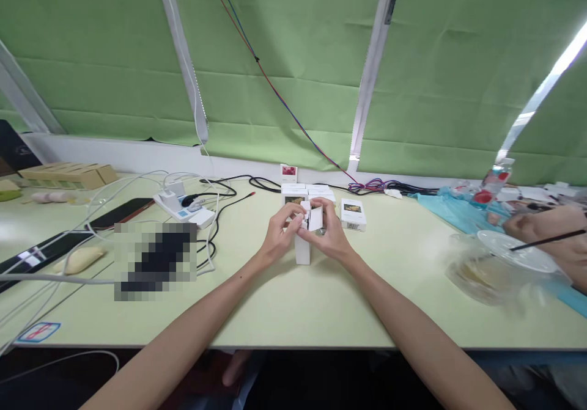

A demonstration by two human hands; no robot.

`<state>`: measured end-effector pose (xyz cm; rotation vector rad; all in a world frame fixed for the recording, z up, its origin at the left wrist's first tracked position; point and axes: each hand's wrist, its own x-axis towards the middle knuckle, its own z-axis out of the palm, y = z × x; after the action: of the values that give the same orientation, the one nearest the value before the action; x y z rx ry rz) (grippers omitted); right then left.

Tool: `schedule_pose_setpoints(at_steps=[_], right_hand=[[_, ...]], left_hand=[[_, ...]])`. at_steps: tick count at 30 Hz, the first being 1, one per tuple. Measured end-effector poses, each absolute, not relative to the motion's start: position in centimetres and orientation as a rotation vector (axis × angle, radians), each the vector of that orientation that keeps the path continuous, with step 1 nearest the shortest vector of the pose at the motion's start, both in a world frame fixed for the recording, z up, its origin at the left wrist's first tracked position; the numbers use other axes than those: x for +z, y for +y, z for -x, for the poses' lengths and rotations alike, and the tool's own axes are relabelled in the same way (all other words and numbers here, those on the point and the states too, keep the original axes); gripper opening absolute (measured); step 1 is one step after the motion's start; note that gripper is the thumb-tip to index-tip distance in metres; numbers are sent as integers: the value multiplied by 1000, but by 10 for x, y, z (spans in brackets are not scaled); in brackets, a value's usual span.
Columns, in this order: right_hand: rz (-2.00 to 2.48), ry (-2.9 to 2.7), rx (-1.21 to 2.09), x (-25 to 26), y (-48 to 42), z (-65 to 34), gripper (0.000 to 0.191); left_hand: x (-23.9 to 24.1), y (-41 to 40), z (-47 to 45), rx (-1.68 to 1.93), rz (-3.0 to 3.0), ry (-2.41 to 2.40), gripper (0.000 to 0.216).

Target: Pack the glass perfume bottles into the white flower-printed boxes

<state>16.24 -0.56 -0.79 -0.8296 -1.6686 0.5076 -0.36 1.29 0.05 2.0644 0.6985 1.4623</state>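
Note:
A small white box (302, 253) stands upright on the table in front of me, its top end opened with a white flap (315, 219) sticking up. My left hand (283, 230) grips the box's upper left side, fingers bent in toward the opening. From the other side my right hand (331, 234) closes around the top by the flap. The fingers partly cover the opening, so what is inside cannot be made out. Just behind the hands are several similar white boxes (293, 191). A white box with a dark picture (353, 208) lies to the right of my right hand.
To the left are a power strip (177, 205) with plugs, tangled white cables, a pixelated dark object (158, 260) and a cardboard carton (68, 176). At right, a blurred clear cup (486, 275) with lid and straw is near another person's arm (545, 226). Cables (367, 185) run along the back.

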Motion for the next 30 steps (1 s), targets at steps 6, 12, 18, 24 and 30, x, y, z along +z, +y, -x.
schedule_pose_setpoints(at_steps=[6,12,18,24,30], right_hand=[[813,-1674,468,-9,-6,-163,70],[811,-1704,436,-9,-5,-163,70],[832,-1714,428,-4,-8,-162,67],[836,-1734,382,-3,-9,-161,63],[831,-1742,376,-3,-8,-162,59]], left_hand=[[1,12,3,1452,-1982,731,31],[0,15,4,1436,-1945,717,29],[-1,15,6,1429,-1966,689,26],[-3,15,6,1466,-1973,685,17],[1,12,5,1484,-1944,721,14]])
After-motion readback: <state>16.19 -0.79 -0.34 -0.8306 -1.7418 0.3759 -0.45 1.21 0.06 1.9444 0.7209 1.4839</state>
